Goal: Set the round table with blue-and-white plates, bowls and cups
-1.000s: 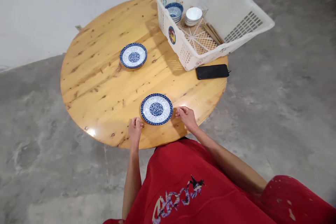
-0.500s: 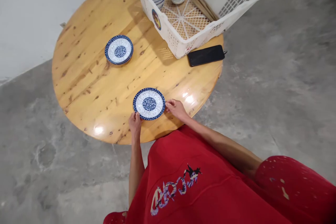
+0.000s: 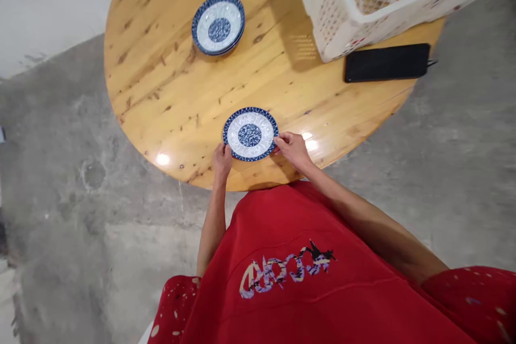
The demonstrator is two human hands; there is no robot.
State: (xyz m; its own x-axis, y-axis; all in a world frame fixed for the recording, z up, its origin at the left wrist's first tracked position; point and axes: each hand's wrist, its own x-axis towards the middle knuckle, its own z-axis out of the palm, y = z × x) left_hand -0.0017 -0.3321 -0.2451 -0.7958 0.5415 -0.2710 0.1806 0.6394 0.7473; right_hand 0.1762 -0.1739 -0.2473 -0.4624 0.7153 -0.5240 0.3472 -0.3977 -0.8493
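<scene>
A blue-and-white patterned plate (image 3: 250, 134) lies flat near the front edge of a round wooden table (image 3: 177, 91). My left hand (image 3: 222, 157) grips its left rim with curled fingers. On the opposite side my right hand (image 3: 293, 148) pinches the right rim. A short stack of matching plates (image 3: 218, 23) rests farther back on the table, out of reach of both hands.
A white plastic basket (image 3: 363, 5) stands at the table's back right, cut off by the frame. A black phone (image 3: 387, 62) lies beside it near the right edge. Grey concrete floor surrounds the table. My red clothing fills the lower frame.
Both hands have closed in from beside the plate onto its rim. The view has tilted down and shifted, so the basket's bowls have left the frame.
</scene>
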